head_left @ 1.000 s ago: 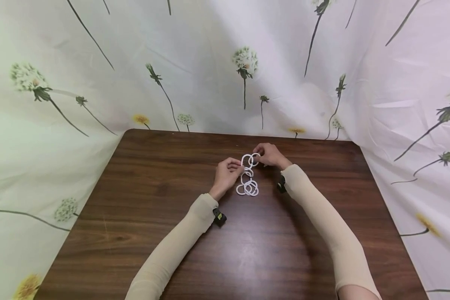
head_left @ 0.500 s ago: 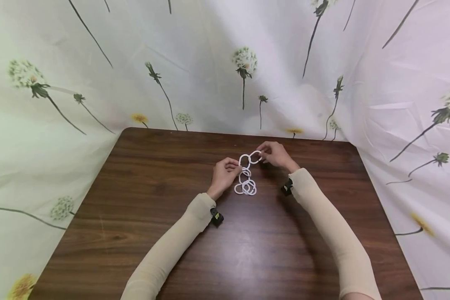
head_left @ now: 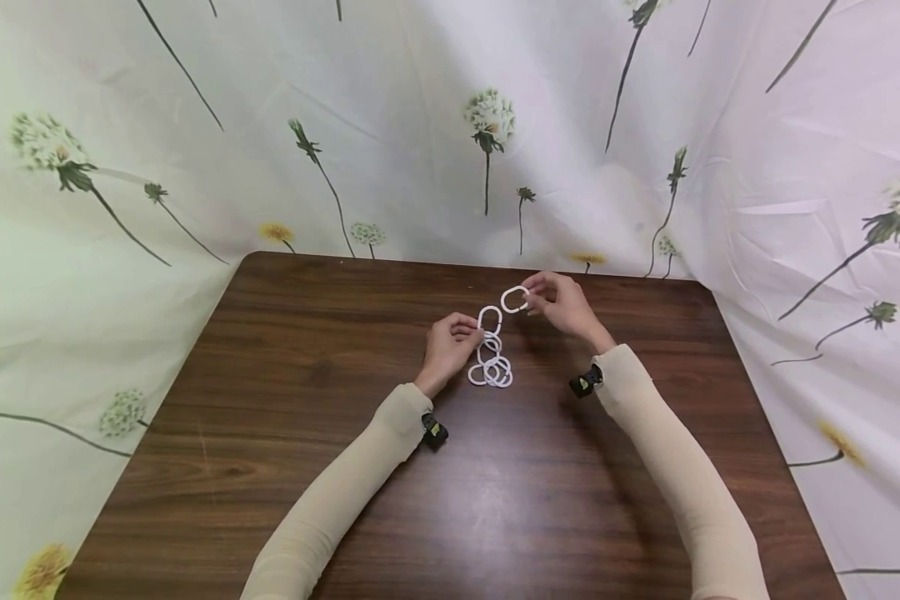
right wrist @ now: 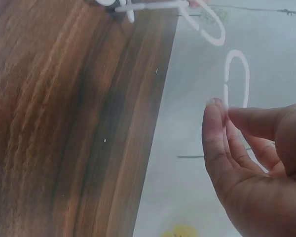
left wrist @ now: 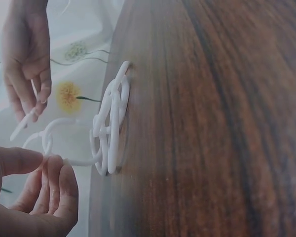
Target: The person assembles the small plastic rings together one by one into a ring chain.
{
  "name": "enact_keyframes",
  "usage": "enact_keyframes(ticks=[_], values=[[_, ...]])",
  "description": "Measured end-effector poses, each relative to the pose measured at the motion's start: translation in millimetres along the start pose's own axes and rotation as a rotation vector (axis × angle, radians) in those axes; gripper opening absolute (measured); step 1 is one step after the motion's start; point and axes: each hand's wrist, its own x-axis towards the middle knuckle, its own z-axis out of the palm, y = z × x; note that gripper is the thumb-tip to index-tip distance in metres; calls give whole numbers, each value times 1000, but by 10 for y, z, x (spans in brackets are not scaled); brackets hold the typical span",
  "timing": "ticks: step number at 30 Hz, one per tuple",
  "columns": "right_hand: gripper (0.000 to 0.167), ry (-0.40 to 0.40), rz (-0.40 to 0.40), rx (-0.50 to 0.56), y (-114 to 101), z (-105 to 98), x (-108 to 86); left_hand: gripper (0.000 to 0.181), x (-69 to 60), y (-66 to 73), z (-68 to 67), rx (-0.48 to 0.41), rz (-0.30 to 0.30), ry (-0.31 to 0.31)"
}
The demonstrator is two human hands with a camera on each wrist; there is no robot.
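Observation:
In the head view my left hand (head_left: 447, 348) pinches a chain of several white plastic chain links (head_left: 500, 321), near the second one from its far end. These are oval rings hooked through one another, the near ones bunched on the table. Between thumb and fingertips, my right hand (head_left: 567, 308) holds a single white link (head_left: 503, 301), apart from the chain and to its upper right. The right wrist view shows a small gap in the side of this single link (right wrist: 247, 81). From the left wrist, the linked bunch (left wrist: 113, 133) hangs down to the wood.
The work lies on a dark brown wooden table (head_left: 307, 375), near its far edge. Behind and beside it hangs a white cloth (head_left: 412, 150) printed with dandelions. A small black wrist camera (head_left: 435, 432) sits on the left wrist, another (head_left: 585, 382) on the right.
My right hand has drawn the end link off the chain, moving up and to the right. Earlier that link was hooked through the chain. The left hand has stayed nearly still.

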Motion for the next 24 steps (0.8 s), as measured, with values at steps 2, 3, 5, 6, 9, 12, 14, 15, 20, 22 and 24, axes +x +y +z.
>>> enact_keyframes(ticks=[2,3,5,6,9,12,14,15,20,22,24], values=[[24,-13,-11,9,-26,22,-16,15,0,13,-3,-3,6,2],[24,-21,-17,14,-35,36,-23,15,1,17,-4,-5,8,4],[24,-36,-28,19,-51,66,-38,16,-1,27,-4,-10,9,5],[24,-42,-32,21,-57,80,-47,16,-3,31,-4,-11,10,5],[22,-45,-38,-3,-54,117,-70,17,-8,37,5,-11,7,-3],[22,-42,-41,-17,-49,153,-95,17,-11,41,14,-9,6,-6],[22,-43,-38,-15,-47,175,-104,17,-11,42,14,-12,8,-4],[23,-44,-37,-15,-46,185,-108,17,-11,43,12,-13,9,-3],[25,-59,-12,-12,-34,210,-100,17,-8,46,12,-33,4,-6],[26,-63,-7,-9,-28,212,-94,17,-6,51,17,-43,3,-8],[26,-62,-10,-5,-19,212,-92,17,-5,60,20,-50,6,-7]])
